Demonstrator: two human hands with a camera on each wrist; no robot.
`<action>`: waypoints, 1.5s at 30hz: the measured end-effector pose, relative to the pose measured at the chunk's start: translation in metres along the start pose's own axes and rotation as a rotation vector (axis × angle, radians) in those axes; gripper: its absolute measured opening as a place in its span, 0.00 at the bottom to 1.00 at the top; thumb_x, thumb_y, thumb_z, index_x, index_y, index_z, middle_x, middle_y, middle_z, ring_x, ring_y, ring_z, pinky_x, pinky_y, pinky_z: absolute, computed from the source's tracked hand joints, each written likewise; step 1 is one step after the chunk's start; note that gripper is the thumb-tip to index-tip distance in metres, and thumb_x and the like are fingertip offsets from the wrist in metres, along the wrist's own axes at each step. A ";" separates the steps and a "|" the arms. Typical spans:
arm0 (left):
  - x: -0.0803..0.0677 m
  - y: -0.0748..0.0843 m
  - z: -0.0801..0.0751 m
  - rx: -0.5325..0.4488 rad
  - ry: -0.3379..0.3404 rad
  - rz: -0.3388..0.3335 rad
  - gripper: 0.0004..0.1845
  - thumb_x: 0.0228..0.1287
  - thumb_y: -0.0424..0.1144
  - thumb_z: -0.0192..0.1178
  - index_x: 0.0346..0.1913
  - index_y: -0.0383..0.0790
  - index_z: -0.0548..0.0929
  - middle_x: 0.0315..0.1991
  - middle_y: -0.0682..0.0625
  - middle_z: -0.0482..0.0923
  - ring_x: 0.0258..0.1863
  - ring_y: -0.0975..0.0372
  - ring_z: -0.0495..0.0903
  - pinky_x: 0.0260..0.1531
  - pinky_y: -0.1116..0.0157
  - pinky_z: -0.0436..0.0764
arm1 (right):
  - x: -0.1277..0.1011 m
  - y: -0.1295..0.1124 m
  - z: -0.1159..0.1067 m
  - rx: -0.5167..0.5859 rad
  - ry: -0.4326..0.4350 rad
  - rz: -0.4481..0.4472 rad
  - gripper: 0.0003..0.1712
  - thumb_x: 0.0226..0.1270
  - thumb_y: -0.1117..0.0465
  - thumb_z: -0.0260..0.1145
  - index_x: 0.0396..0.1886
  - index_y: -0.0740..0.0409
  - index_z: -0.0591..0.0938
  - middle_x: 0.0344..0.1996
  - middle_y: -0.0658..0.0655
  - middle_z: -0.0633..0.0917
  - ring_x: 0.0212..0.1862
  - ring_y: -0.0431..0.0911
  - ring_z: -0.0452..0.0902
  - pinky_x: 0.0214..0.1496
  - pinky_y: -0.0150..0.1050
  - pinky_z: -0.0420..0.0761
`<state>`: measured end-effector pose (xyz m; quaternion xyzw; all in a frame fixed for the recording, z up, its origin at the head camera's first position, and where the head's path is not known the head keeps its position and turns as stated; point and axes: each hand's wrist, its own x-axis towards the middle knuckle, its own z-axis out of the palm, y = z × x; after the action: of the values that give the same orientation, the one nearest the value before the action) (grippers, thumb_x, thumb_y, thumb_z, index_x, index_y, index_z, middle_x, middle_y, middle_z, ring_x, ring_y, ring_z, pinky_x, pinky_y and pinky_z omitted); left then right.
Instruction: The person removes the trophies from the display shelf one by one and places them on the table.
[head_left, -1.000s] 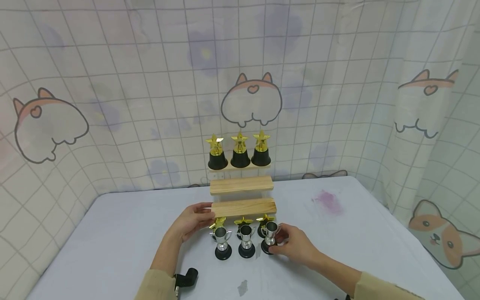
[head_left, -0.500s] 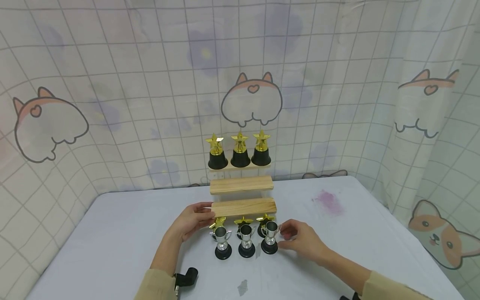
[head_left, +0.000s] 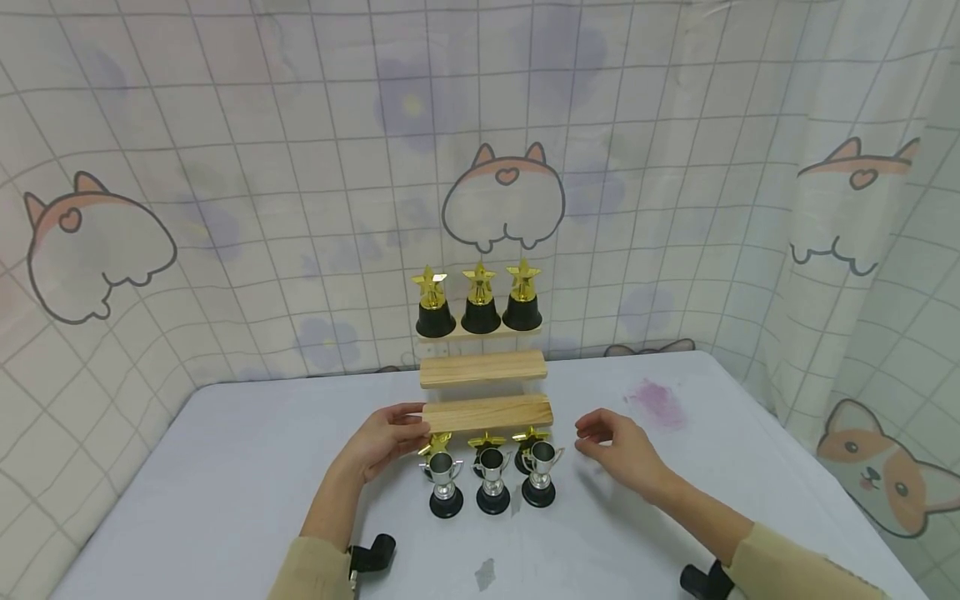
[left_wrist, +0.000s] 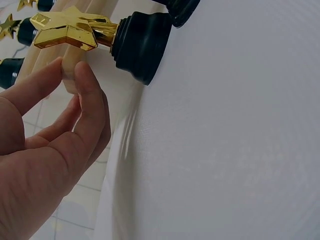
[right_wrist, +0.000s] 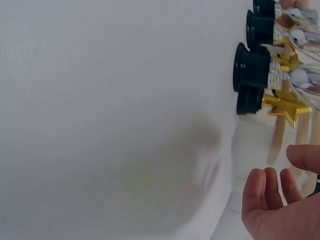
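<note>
In the head view, my left hand (head_left: 384, 444) pinches the left end of the lowest wooden shelf (head_left: 487, 414); the left wrist view shows thumb and fingertips on the board's end (left_wrist: 70, 75). Three silver trophy cups with black bases stand in a row before it: left (head_left: 446, 492), middle (head_left: 492, 486) and right (head_left: 539, 481). Behind them are three gold star trophies (head_left: 437, 444), partly hidden by the cups. My right hand (head_left: 622, 450) hovers to the right of the right cup, apart from it, fingers loosely bent around nothing.
The middle shelf (head_left: 483, 369) is bare wood. Three more gold star trophies (head_left: 480, 312) stand on the top shelf against the patterned curtain (head_left: 300, 208). A white cloth covers the table (head_left: 247, 483), with a pink stain (head_left: 657, 405) at right.
My right hand has let go of the right silver cup and drawn away to the right and slightly back. The cup stays standing in the row. My left hand has not moved.
</note>
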<state>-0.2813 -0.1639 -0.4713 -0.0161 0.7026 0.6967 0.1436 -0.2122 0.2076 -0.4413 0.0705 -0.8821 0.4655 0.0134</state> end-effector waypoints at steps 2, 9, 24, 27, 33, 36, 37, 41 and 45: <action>0.000 0.000 0.000 -0.001 -0.002 0.001 0.28 0.68 0.27 0.66 0.69 0.27 0.72 0.53 0.35 0.79 0.44 0.55 0.85 0.50 0.59 0.87 | 0.003 -0.001 -0.003 -0.004 0.023 -0.003 0.14 0.69 0.66 0.70 0.51 0.65 0.82 0.43 0.55 0.86 0.48 0.50 0.82 0.48 0.40 0.83; 0.001 -0.001 0.000 -0.004 0.001 0.000 0.29 0.67 0.27 0.66 0.69 0.26 0.71 0.53 0.35 0.79 0.44 0.55 0.85 0.50 0.59 0.87 | 0.015 -0.005 -0.015 -0.005 0.067 -0.037 0.13 0.72 0.64 0.68 0.51 0.65 0.82 0.44 0.57 0.86 0.51 0.54 0.82 0.49 0.41 0.83; 0.000 0.001 0.000 0.005 0.002 -0.002 0.29 0.67 0.28 0.66 0.69 0.27 0.71 0.53 0.35 0.79 0.44 0.55 0.85 0.50 0.59 0.87 | 0.036 -0.029 -0.033 0.024 0.067 -0.095 0.18 0.74 0.59 0.67 0.57 0.66 0.80 0.51 0.61 0.85 0.55 0.56 0.80 0.55 0.48 0.83; 0.000 0.001 0.000 -0.001 0.002 -0.008 0.29 0.67 0.27 0.66 0.69 0.27 0.71 0.53 0.35 0.79 0.44 0.55 0.85 0.50 0.59 0.87 | 0.040 -0.035 -0.035 0.018 0.070 -0.096 0.19 0.75 0.59 0.67 0.58 0.66 0.79 0.52 0.62 0.84 0.56 0.57 0.80 0.57 0.51 0.82; -0.001 0.002 0.000 -0.002 0.007 -0.006 0.29 0.67 0.27 0.66 0.69 0.26 0.71 0.53 0.35 0.79 0.44 0.55 0.85 0.50 0.60 0.86 | 0.048 -0.044 -0.036 0.020 0.073 -0.078 0.22 0.76 0.56 0.66 0.61 0.66 0.78 0.54 0.63 0.83 0.59 0.58 0.78 0.60 0.54 0.82; 0.000 0.002 0.000 0.002 0.008 -0.009 0.29 0.68 0.28 0.66 0.69 0.27 0.72 0.53 0.35 0.79 0.44 0.55 0.85 0.50 0.60 0.86 | 0.052 -0.048 -0.037 0.031 0.075 -0.095 0.22 0.76 0.56 0.66 0.62 0.65 0.78 0.54 0.62 0.83 0.60 0.57 0.78 0.61 0.53 0.81; 0.000 0.002 0.001 0.006 0.007 -0.008 0.29 0.68 0.28 0.66 0.69 0.27 0.72 0.53 0.35 0.79 0.44 0.56 0.85 0.50 0.60 0.86 | 0.053 -0.050 -0.037 0.037 0.077 -0.099 0.22 0.76 0.56 0.66 0.62 0.65 0.77 0.54 0.62 0.83 0.60 0.57 0.78 0.61 0.53 0.81; 0.000 0.001 0.000 0.010 0.004 -0.007 0.29 0.68 0.28 0.66 0.69 0.27 0.71 0.53 0.35 0.79 0.44 0.55 0.85 0.50 0.59 0.87 | 0.058 -0.056 -0.038 0.050 0.076 -0.110 0.24 0.76 0.54 0.67 0.63 0.64 0.76 0.55 0.63 0.82 0.61 0.57 0.77 0.61 0.54 0.80; 0.000 0.000 -0.001 -0.002 -0.007 -0.006 0.29 0.68 0.27 0.66 0.69 0.25 0.70 0.53 0.35 0.78 0.44 0.55 0.85 0.49 0.60 0.87 | 0.063 -0.060 -0.040 0.060 0.076 -0.121 0.26 0.76 0.54 0.66 0.64 0.64 0.75 0.57 0.64 0.81 0.61 0.58 0.76 0.62 0.55 0.80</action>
<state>-0.2814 -0.1644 -0.4713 -0.0158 0.7012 0.6972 0.1481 -0.2685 0.2002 -0.3638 0.1061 -0.8608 0.4924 0.0728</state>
